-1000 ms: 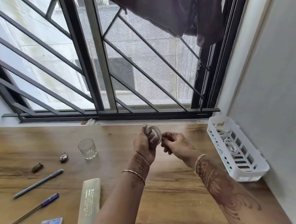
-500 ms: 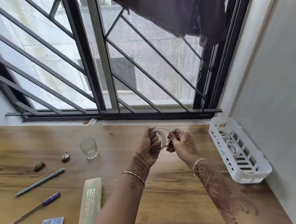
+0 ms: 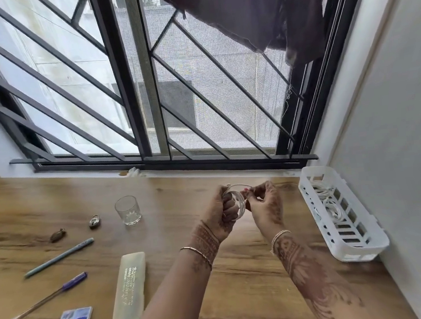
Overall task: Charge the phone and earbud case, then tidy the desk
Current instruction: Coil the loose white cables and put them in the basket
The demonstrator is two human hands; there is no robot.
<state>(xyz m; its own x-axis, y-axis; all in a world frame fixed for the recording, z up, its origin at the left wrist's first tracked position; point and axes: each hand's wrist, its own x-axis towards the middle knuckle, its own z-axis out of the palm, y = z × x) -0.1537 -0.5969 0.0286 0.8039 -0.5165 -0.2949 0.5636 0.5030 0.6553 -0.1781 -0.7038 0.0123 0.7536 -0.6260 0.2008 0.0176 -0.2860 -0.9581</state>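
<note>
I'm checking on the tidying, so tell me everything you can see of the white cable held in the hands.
The white cable is thin and smooth, apparently plastic-coated, and wound into a small round coil of several loops. It is held in the air above the wooden desk, standing roughly on edge. The left hand grips its left side with curled fingers, and the right hand pinches its right side. No plug is visible.

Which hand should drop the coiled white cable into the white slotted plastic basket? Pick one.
Right, probably. The right hand pinches the coiled white cable and is nearer the white slotted plastic basket; the left hand, gripping the coil, would reach across.
</note>
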